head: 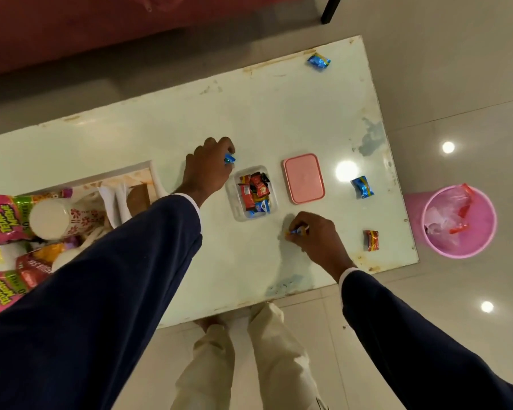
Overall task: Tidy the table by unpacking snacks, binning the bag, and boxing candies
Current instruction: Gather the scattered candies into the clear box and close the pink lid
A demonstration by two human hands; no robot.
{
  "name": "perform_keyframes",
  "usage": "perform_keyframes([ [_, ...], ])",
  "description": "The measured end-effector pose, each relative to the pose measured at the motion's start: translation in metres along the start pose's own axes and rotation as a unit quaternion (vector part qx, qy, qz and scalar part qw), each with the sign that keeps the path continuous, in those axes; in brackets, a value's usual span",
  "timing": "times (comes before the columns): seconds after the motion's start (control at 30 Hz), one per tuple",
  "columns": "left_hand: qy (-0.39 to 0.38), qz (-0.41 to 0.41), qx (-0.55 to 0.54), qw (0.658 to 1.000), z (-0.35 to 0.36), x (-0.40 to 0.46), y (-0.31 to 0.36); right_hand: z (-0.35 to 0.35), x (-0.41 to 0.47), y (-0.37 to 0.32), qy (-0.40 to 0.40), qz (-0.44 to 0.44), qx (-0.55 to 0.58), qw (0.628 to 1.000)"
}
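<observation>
A clear plastic box (pixel 236 202) stands mid-table, holding several red, black and blue wrapped candies. Its pink lid (pixel 304 178) lies flat just to its right. My left hand (pixel 208 167) sits left of the box, fingers closed on a blue candy (pixel 229 158). My right hand (pixel 317 236) rests on the table below the lid, pinching a small blue and yellow candy (pixel 297 231). Loose on the table lie a blue candy (pixel 362 187), a red candy (pixel 371 240) and another blue candy (pixel 319 61) near the far corner.
The white table (pixel 279 119) has an opening at the left with pink snack packs (pixel 3 220), a white cup (pixel 49 218) and a floral bag (pixel 89 217). A pink bin (pixel 483 241) with crumpled plastic stands on the floor to the right.
</observation>
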State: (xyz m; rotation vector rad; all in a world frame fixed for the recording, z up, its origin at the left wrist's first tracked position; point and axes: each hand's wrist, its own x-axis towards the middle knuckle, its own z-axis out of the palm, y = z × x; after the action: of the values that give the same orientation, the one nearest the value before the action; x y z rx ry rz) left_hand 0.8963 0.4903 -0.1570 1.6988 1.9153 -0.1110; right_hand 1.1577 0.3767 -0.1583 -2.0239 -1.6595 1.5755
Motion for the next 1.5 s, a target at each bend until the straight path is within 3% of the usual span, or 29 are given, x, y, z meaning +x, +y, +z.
perform_keyframes([
  [0.13, -0.025, -0.021, -0.057, 0.998, 0.006, 0.001, -0.001, -0.021, 0.005, -0.016, 0.057, 0.022, 0.130, 0.990],
  [0.27, 0.103, -0.100, -0.234, 0.962, -0.002, -0.020, -0.003, -0.033, 0.008, -0.041, 0.075, -0.036, 0.179, 0.980],
  [0.33, 0.142, -0.099, -0.298, 0.939, -0.008, -0.037, 0.001, -0.031, 0.009, -0.055, 0.069, -0.042, 0.210, 0.974],
  [0.4, 0.121, -0.088, -0.337, 0.930, -0.008, -0.056, 0.010, -0.026, 0.010, -0.068, 0.063, -0.027, 0.222, 0.973],
  [0.53, 0.058, -0.060, -0.324, 0.942, 0.009, -0.081, 0.025, -0.017, 0.012, -0.079, 0.059, -0.018, 0.208, 0.976],
  [0.73, 0.102, -0.023, -0.300, 0.948, 0.014, -0.088, 0.026, -0.032, -0.009, -0.038, 0.107, 0.020, 0.225, 0.968],
  [0.83, 0.046, 0.010, -0.302, 0.952, 0.016, -0.093, 0.040, -0.044, -0.030, -0.001, 0.130, 0.061, 0.184, 0.972],
  [0.93, -0.027, 0.085, -0.302, 0.949, 0.020, -0.096, 0.065, -0.059, -0.046, 0.037, 0.214, 0.111, 0.127, 0.962],
  [1.0, -0.067, 0.157, -0.276, 0.946, 0.025, -0.096, 0.090, -0.069, -0.053, 0.060, 0.268, 0.138, 0.076, 0.950],
  [1.07, -0.086, 0.215, -0.224, 0.947, 0.032, -0.091, 0.116, -0.074, -0.053, 0.077, 0.274, 0.159, 0.034, 0.948],
  [1.13, -0.112, 0.242, -0.169, 0.949, 0.041, -0.081, 0.144, -0.075, -0.050, 0.088, 0.229, 0.158, -0.013, 0.960],
  [1.23, -0.157, 0.268, -0.068, 0.948, 0.056, -0.061, 0.183, -0.069, -0.039, 0.091, 0.160, 0.080, -0.108, 0.978],
  [1.3, -0.144, 0.292, 0.024, 0.945, 0.066, -0.047, 0.207, -0.069, -0.034, 0.092, 0.142, 0.051, -0.118, 0.982],
  [1.4, -0.107, 0.308, 0.116, 0.938, 0.080, -0.030, 0.230, -0.077, -0.033, 0.095, 0.143, 0.086, 0.026, 0.986],
  [1.5, -0.097, 0.323, 0.148, 0.930, 0.091, -0.020, 0.243, -0.088, -0.041, 0.104, 0.139, 0.132, 0.249, 0.949],
])
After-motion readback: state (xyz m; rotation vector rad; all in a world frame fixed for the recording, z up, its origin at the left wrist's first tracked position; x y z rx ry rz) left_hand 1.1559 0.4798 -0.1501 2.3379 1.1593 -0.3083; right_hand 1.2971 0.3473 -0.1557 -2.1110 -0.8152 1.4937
